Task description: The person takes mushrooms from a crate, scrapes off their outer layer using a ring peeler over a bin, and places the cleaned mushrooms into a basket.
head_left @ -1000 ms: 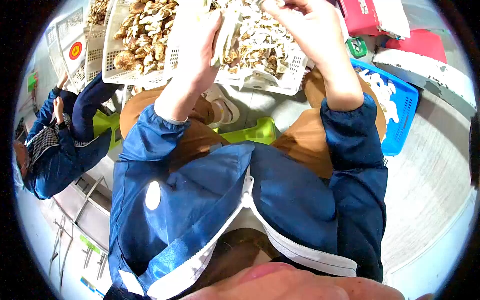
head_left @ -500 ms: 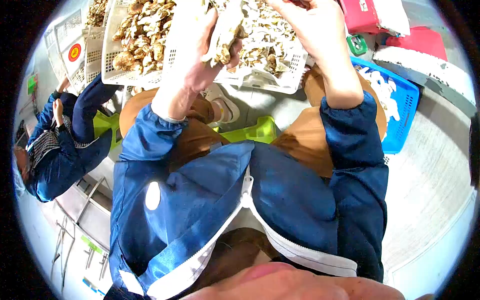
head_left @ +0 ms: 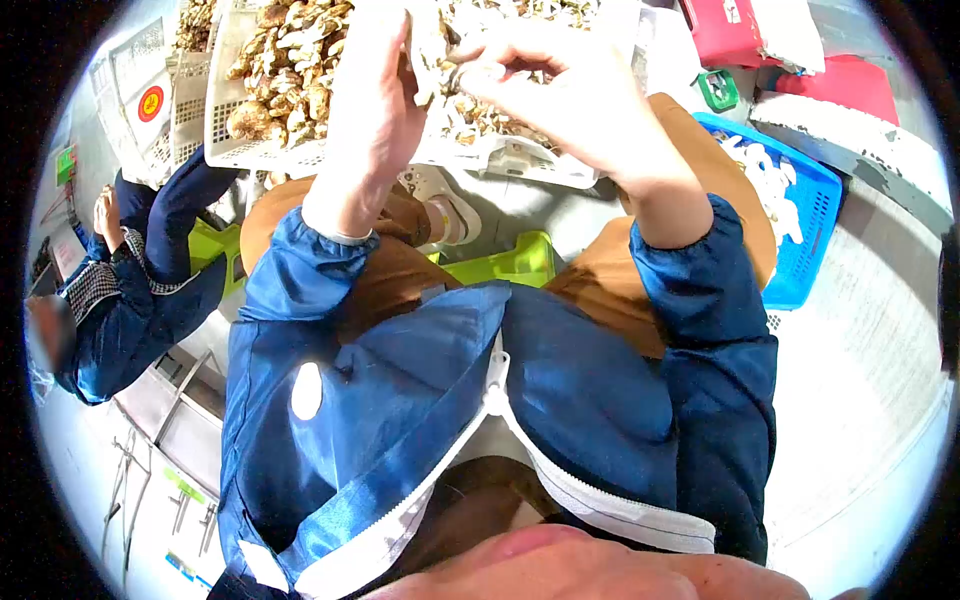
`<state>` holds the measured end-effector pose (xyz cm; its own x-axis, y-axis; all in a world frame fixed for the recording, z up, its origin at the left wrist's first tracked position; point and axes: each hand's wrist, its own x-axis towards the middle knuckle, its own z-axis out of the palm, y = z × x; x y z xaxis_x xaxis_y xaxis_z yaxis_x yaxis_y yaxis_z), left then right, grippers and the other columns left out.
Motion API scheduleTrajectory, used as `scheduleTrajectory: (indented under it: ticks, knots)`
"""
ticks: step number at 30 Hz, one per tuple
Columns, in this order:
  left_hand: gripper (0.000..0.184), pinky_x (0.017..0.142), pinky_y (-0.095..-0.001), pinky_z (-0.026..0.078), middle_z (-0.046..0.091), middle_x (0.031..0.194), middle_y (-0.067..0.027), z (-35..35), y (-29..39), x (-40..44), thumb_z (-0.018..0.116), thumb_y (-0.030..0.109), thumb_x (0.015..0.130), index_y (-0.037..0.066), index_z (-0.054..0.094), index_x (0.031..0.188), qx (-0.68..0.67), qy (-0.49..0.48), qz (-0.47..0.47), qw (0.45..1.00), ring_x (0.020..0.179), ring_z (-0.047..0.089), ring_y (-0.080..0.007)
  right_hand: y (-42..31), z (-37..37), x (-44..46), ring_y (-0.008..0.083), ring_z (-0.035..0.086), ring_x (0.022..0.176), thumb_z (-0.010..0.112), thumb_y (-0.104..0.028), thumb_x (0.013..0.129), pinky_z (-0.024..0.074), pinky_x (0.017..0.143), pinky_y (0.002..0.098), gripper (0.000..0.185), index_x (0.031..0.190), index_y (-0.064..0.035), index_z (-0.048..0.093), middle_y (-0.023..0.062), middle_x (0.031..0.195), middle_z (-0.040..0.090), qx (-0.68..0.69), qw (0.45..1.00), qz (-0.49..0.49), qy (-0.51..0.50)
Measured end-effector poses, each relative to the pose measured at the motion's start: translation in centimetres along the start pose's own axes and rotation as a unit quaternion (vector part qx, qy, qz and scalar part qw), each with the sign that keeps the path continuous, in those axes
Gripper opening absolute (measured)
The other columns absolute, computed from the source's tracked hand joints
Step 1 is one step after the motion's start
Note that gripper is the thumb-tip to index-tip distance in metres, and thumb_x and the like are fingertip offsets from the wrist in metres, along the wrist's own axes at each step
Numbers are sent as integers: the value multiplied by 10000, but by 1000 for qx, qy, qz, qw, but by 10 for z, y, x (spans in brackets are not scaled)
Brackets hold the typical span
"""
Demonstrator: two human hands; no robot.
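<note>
My left hand (head_left: 385,115) is wrapped round a mushroom (head_left: 428,55) above a white basket, its thumb pointing up. Bright glare washes out part of this hand. My right hand (head_left: 545,85) is at the mushroom's right side, thumb and fingers pinched together near it. Whatever sits between those fingertips is too small to make out. Beneath both hands, mushroom pieces (head_left: 490,122) fill the white basket (head_left: 535,165). To the left, another white basket (head_left: 222,130) is heaped with brown-capped mushrooms (head_left: 285,75).
A blue basket (head_left: 815,240) with white pieces stands at right, near a green container (head_left: 718,90) and a red object (head_left: 715,35). Between my legs is a lime-green stool (head_left: 510,262). A co-worker (head_left: 120,290) sits at far left, hands together.
My right hand has come down and left to the mushroom. My left hand has turned more upright with it. The co-worker's hands have moved together.
</note>
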<state>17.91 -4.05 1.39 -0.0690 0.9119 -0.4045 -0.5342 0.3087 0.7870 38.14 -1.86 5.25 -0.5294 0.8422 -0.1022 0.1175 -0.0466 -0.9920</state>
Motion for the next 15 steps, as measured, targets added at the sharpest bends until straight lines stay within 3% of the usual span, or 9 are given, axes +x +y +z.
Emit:
scheduleTrajectory:
  ticks: [3, 4, 8, 10, 13, 14, 15]
  knots:
    - [361, 1017, -388, 482, 686, 1207, -41, -15, 6, 6, 523, 317, 1057, 75, 593, 1314, -45, -56, 11, 997, 1128, 641, -177, -16, -13, 4, 107, 588, 764, 721, -129, 906, 482, 699, 249, 116, 854, -36, 675, 30, 882, 652, -66, 985, -53, 153]
    - [343, 1014, -396, 487, 688, 1202, -38, -31, 4, 11, 529, 299, 1055, 81, 595, 1311, -64, -67, 23, 995, 1128, 642, -179, -19, -20, 8, 90, 580, 753, 711, -131, 926, 475, 690, 240, 130, 849, -34, 671, 2, 827, 630, -65, 983, 28, 167]
    - [249, 1047, -464, 494, 685, 1223, -48, -15, 11, 5, 542, 213, 1047, 83, 599, 1253, -43, -125, 87, 987, 1148, 649, -194, -14, -15, 10, 78, 591, 765, 715, -120, 931, 482, 703, 226, 135, 861, -15, 666, -3, 830, 642, 77, 986, 12, 148]
    - [242, 1073, -494, 490, 660, 1263, -104, 5, 14, -4, 540, 159, 1041, 75, 559, 1267, -2, -109, 125, 986, 1166, 648, -231, -7, -11, 10, 79, 592, 764, 725, -138, 927, 479, 691, 228, 134, 864, -31, 673, -9, 822, 644, 19, 988, 0, 150]
    - [311, 886, -373, 572, 636, 1179, -108, 21, 7, -10, 564, 204, 1047, 72, 513, 1325, 44, -63, 200, 977, 1048, 656, -192, 12, -6, 13, 57, 571, 724, 742, -170, 907, 470, 652, 240, 142, 881, -39, 693, -14, 765, 630, 84, 982, 3, 169]
    - [371, 1054, -408, 509, 594, 1299, -115, 11, 4, -8, 621, 114, 1007, 83, 490, 1353, 26, -98, 189, 977, 1217, 603, -209, 15, -4, 14, 46, 565, 711, 748, -179, 898, 467, 641, 244, 143, 886, -44, 701, -14, 742, 624, 123, 976, 12, 177]
    - [383, 1032, -411, 523, 582, 1312, -121, 17, 3, -12, 617, 107, 1009, 82, 478, 1365, 23, -89, 185, 978, 1202, 605, -217, 16, -1, 14, 45, 560, 708, 749, -175, 900, 461, 637, 239, 143, 882, -41, 703, -20, 738, 618, 102, 979, -5, 179]
